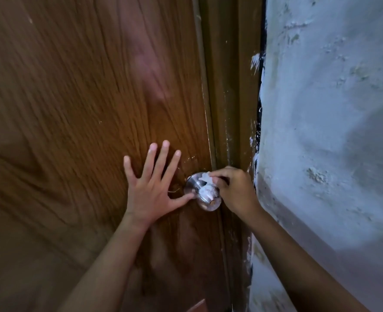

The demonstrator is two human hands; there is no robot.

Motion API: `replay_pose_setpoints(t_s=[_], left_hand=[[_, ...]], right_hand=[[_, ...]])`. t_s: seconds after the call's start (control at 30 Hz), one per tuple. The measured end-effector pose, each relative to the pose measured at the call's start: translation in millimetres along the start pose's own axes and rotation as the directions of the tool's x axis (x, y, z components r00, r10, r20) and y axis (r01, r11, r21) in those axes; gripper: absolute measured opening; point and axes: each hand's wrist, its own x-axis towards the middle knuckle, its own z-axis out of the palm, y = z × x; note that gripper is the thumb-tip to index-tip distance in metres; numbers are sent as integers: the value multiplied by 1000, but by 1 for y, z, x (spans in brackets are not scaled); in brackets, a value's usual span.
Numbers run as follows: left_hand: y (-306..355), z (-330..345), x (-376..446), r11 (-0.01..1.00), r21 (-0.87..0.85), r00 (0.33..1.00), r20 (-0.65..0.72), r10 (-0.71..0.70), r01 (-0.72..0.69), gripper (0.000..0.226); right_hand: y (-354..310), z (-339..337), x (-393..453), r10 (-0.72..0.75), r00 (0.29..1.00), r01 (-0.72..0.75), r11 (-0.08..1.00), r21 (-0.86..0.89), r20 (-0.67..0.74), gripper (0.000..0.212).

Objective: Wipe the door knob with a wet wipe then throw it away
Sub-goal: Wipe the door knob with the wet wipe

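Observation:
A silver metal door knob (205, 200) sticks out of the brown wooden door (84, 97) near its right edge. My right hand (236, 190) pinches a small crumpled white wet wipe (206, 180) and presses it on the top of the knob. My left hand (151, 183) lies flat on the door just left of the knob, fingers spread, with its thumb touching the knob's round base plate. Part of the wipe is hidden under my right fingers.
The brown door frame (231, 97) runs down right of the door. A rough, pale blue painted wall (332, 131) with chipped patches fills the right side, close to my right arm.

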Motion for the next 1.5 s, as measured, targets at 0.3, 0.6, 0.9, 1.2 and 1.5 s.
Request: replay_pose_setpoints(t_s=[0.3,0.6,0.9,1.2,1.5], left_hand=[[-11,-4,20,919,144,921,197,337,-367,111],[-12,-4,20,908,181,917,210,339,-377,108],[-11,-3,20,908,180,918,201,342,-378,109],[-9,-1,18,912,185,926,172,337,-366,107],[-10,3,16,899,125,904,138,403,-420,98]], right_hand=[[2,-3,2,34,992,-34,999,2,125,19],[-17,-7,16,-106,898,221,948,-229,427,33],[-15,-12,6,-14,960,82,969,-232,281,28],[-8,-11,-8,-87,959,161,951,-263,270,35],[-3,0,-29,-337,917,381,898,-221,212,15]])
